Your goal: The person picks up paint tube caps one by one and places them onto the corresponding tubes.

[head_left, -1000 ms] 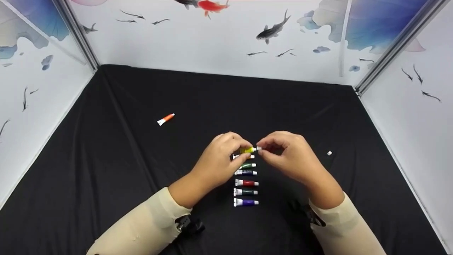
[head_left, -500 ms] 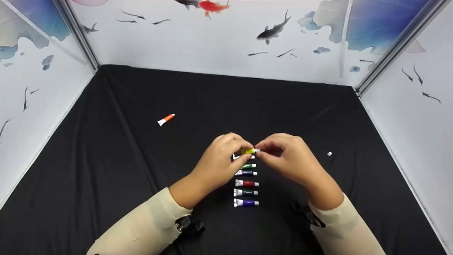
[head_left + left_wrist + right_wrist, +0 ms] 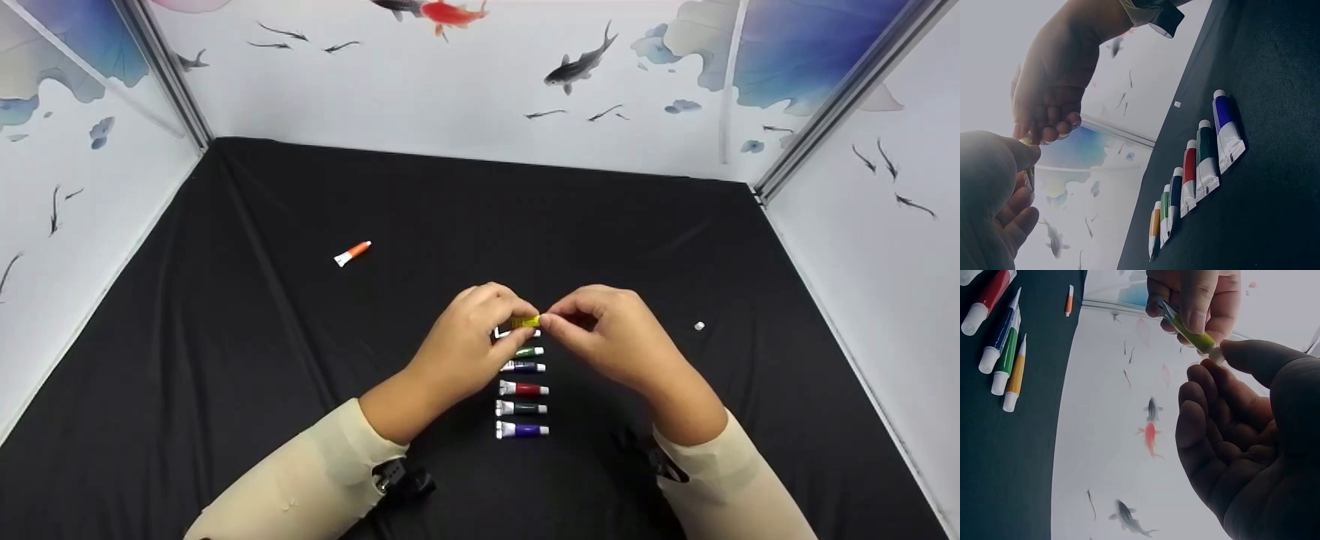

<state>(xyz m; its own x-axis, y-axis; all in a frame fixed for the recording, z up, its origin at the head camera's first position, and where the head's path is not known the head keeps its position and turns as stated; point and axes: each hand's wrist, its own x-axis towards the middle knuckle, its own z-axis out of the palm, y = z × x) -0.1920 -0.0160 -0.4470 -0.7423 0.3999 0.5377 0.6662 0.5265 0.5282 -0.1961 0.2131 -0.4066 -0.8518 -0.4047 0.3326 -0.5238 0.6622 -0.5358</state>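
Observation:
My left hand [image 3: 472, 334] pinches a yellow paint tube [image 3: 1199, 338] between thumb and forefinger, above the top end of a row of tubes. The tube's nozzle end points toward my right hand [image 3: 615, 326]. Thumb and forefinger of that hand pinch the white cap [image 3: 1216, 355] at the tube's tip; in the head view the fingertips hide it. Below lie several capped paint tubes, all with caps to the right: ochre [image 3: 1154, 222], green [image 3: 1165, 205], dark blue [image 3: 525, 367], red [image 3: 525, 389], dark green [image 3: 523, 408] and purple [image 3: 525, 430].
An orange paint tube [image 3: 352, 253] lies apart, far left on the black cloth [image 3: 450, 210]. To the right of my right hand sits a small white cap [image 3: 699, 325]. White panels with painted fish [image 3: 574, 64] close off the back and both sides.
The cap in my right hand has moved left onto the yellow tube's tip, closing a small gap seen earlier. My right fingertips now cover it. The left hand has barely moved.

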